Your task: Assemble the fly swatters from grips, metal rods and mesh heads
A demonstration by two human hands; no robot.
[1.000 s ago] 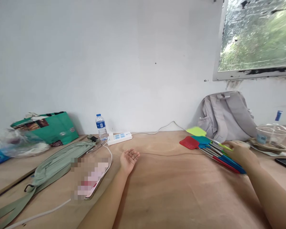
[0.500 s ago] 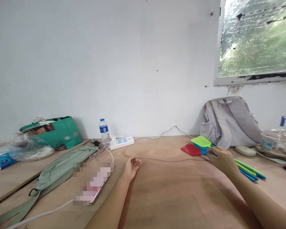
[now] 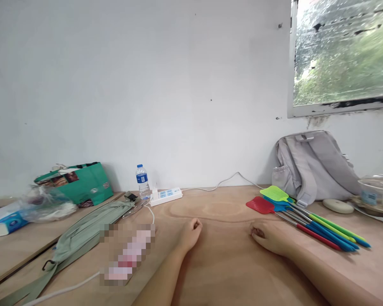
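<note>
My left hand [image 3: 191,234] rests on the wooden table with its fingers curled in, and nothing shows in it. Across from it, my right hand [image 3: 270,238] also lies on the table, loosely closed, its hollow showing no object. Just to the right of that hand is a bunch of fly swatters with metal shafts and coloured handles [image 3: 333,233]. The red swatter head [image 3: 260,205] lies nearest the hands. A light green head [image 3: 276,194] overlaps the blue ones [image 3: 279,205] behind it. Neither hand touches the swatters.
Left of my hands lie a partly blurred pink object [image 3: 130,259], a grey-green strap bag [image 3: 83,233] and a green bag [image 3: 92,182]. A water bottle [image 3: 143,182] and power strip [image 3: 166,196] stand by the wall. At right are a grey backpack [image 3: 322,170] and plastic cup [image 3: 375,193].
My right hand has left the swatters and moved left and down onto the table, fingers now curled. My left hand has shifted slightly right and closed. The view has moved a little.
</note>
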